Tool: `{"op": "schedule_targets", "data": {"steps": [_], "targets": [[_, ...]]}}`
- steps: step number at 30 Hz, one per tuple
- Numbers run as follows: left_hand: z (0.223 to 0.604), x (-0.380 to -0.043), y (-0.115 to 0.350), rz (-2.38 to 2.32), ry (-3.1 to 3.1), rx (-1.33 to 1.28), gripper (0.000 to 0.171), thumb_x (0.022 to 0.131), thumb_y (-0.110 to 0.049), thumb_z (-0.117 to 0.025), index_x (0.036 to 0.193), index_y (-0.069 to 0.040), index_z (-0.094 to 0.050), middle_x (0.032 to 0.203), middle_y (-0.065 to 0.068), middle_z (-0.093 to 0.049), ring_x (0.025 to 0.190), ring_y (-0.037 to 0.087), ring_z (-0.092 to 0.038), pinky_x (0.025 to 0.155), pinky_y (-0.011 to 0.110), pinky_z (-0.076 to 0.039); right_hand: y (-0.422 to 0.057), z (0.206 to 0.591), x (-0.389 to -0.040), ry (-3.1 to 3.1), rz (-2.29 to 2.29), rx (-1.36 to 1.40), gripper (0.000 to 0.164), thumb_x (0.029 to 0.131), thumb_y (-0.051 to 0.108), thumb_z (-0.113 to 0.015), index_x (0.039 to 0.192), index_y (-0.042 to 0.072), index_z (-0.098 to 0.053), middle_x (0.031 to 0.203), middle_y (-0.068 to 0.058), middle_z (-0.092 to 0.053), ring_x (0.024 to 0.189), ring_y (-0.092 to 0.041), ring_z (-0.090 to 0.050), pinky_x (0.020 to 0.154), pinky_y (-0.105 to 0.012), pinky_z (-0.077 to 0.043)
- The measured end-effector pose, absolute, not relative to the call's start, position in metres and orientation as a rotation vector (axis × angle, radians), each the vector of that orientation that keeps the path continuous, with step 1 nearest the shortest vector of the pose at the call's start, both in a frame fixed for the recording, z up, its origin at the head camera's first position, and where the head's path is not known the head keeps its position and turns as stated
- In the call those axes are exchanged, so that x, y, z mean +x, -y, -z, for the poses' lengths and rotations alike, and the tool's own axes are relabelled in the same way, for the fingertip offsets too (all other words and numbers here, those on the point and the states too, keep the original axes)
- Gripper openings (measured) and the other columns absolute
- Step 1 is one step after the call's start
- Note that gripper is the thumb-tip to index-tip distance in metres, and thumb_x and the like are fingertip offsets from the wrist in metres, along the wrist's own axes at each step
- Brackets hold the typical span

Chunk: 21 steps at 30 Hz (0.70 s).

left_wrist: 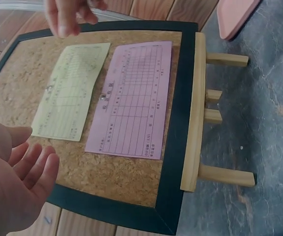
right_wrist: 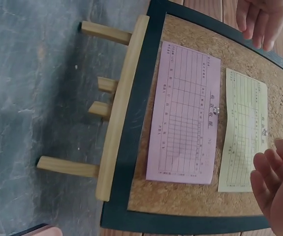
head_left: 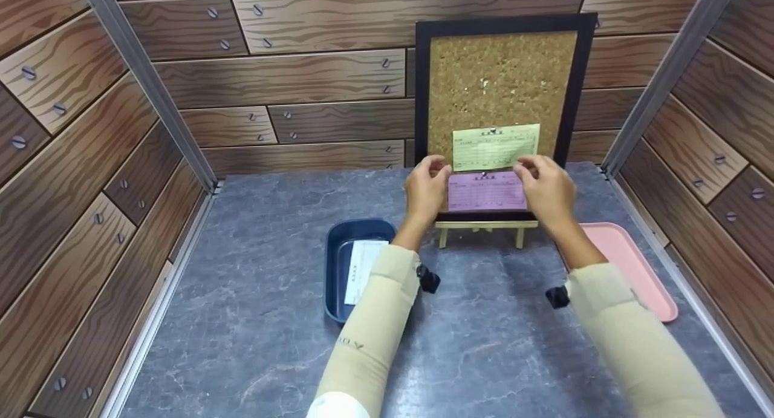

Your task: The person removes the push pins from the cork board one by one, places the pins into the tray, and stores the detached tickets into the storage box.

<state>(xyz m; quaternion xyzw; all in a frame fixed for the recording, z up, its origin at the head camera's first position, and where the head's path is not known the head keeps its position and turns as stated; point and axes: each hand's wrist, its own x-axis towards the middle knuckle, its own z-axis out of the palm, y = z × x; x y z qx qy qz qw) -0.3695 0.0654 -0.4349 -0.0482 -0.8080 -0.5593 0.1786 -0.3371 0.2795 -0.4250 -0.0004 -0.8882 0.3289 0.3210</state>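
A yellow printed slip [head_left: 496,149] is pinned to the framed cork board [head_left: 502,73] by a small tack at its top edge. Below it hangs a purple slip [head_left: 487,193], likewise pinned. My left hand [head_left: 427,185] is beside the yellow slip's lower left corner, its fingers loosely bent and apart from the paper in the right wrist view. Across from it, my right hand [head_left: 547,185] hovers by the lower right corner. Its relaxed fingers [right_wrist: 264,184] overlap the slip's end in the right wrist view, and nothing is gripped between them.
The board leans on a small wooden easel [head_left: 487,225]. A dark blue tray [head_left: 330,273] with a white slip [head_left: 366,270] inside stands left of it, partly behind the left sleeve. A pink tray [head_left: 629,267] lies to the right. Wood-patterned walls [head_left: 302,79] enclose the grey tabletop [head_left: 254,297].
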Motion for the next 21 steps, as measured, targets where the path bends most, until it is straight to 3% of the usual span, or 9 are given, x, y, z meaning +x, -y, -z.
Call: {"op": "schedule_targets", "data": {"steps": [6, 21], "targets": [[0.43, -0.384, -0.074, 1.578, 2.292, -0.146, 0.022, 0.095, -0.017, -0.069, 0.115, -0.008, -0.072, 0.104, 0.004, -0.073, 0.096, 0.015, -0.069, 0.086, 0.024, -0.054, -0.271, 0.42, -0.354, 2.346, -0.811, -0.015, 0.022, 0.095, 0.023, -0.07, 0.112, 0.011, -0.074, 0.105, -0.008, -0.074, 0.091, -0.03, -0.071, 0.075, -0.053, -0.049], [0.423, -0.397, -0.086, 1.55, 2.385, -0.111, 0.028, 0.097, -0.014, -0.067, 0.123, -0.006, -0.069, 0.112, 0.005, -0.074, 0.106, 0.018, -0.068, 0.094, 0.029, -0.053, -0.256, 0.409, -0.386, 2.371, -0.769, -0.041, 0.024, 0.095, 0.028, -0.068, 0.114, 0.014, -0.073, 0.109, -0.006, -0.074, 0.097, -0.034, -0.069, 0.08, -0.054, -0.05]]}}
